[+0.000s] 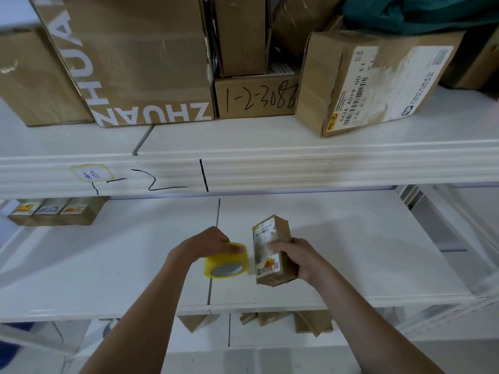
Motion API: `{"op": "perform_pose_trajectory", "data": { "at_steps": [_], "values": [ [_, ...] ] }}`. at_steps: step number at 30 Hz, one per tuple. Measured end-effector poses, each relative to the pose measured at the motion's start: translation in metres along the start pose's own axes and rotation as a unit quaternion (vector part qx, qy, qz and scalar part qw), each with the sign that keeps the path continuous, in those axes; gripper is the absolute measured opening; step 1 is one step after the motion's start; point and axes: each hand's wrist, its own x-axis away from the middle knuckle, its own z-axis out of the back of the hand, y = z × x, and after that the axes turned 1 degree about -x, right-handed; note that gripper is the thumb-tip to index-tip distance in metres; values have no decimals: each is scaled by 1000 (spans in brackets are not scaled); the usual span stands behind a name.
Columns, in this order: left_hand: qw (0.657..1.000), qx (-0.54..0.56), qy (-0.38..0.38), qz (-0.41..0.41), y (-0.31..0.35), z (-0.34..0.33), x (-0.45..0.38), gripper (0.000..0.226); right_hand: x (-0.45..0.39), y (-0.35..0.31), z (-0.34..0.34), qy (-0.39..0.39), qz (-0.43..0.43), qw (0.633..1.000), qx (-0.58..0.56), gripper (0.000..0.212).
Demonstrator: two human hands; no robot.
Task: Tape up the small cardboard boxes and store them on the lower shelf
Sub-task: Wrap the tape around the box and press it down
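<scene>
Gripping small box (272,252), right hand (299,259) beside tape (225,261).

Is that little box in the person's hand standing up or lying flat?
Upright, slightly tilted. The small box stands on end above the shelf, gripped by the right hand.

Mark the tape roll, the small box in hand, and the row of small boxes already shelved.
tape roll (226,261), head view, yellow outer side.
small box (266,255), head view, labelled face.
row of small boxes (55,211), head view, middle box's labelled end.
</scene>
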Motion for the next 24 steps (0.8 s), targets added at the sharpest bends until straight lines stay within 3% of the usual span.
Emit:
{"op": "perform_pose_trajectory", "data": {
  "at_steps": [2, 4, 10, 17, 21, 24],
  "values": [
    [996, -77, 46, 18, -3, -1, 0, 61, 1, -3, 0, -16, 6, 1000, -5, 40],
    [995, -84, 51, 28, -2, -4, -1, 60, 5, -7, -1, -32, 10, 999, -21, 40],
    [998, -33, 36, 32, 4, -8, -3, 58, 14, -10, -3, -106, 29, 992, -56, 43],
    [996, 86, 8, -20, 4, -9, 4, 56, 13, -4, -4, -157, 5, 977, -146, 41],
    [998, 58, 19, -13, 4, -9, 4, 59, 10, 0, 6, -146, 16, 980, -137, 50],
    [999, 22, 23, -6, 5, -12, 2, 57, 7, 1, 10, -78, 40, 991, -101, 52]
  ]
}}
